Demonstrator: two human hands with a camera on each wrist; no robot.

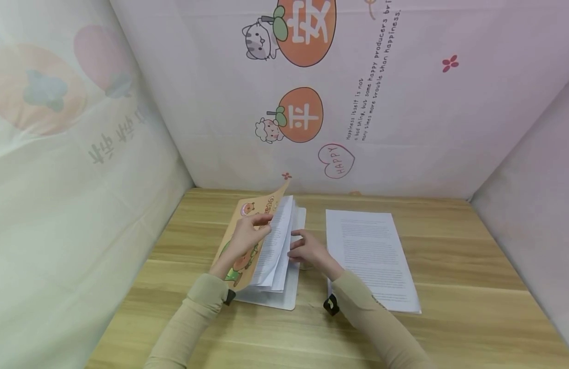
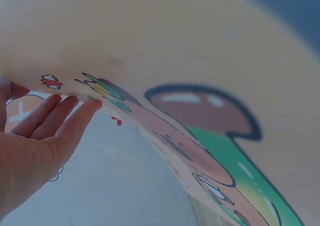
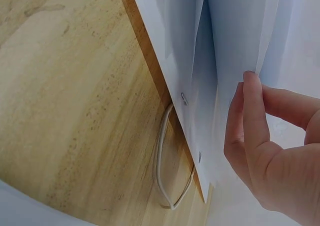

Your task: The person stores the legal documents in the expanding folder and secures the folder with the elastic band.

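Observation:
A folder (image 1: 291, 294) with an orange cartoon cover (image 1: 247, 207) lies part open on the left half of the table. My left hand (image 1: 248, 237) holds that cover raised by its free edge; the left wrist view has the fingers (image 2: 75, 123) against the edge. Inside are printed sheets (image 1: 276, 241), fanned slightly apart. At their right edge, my right hand (image 1: 308, 248) pinches paper between thumb and fingertips, seen closely in the right wrist view beside white sheets (image 3: 237, 31). How many sheets it pinches I cannot tell.
A printed paper stack (image 1: 372, 256) lies to the right, partly under my right forearm. A thin cord loop (image 3: 159, 171) hangs out from the folder's edge onto the wooden table (image 3: 75, 111). Printed white cloth walls (image 1: 404, 154) enclose the table's back and sides.

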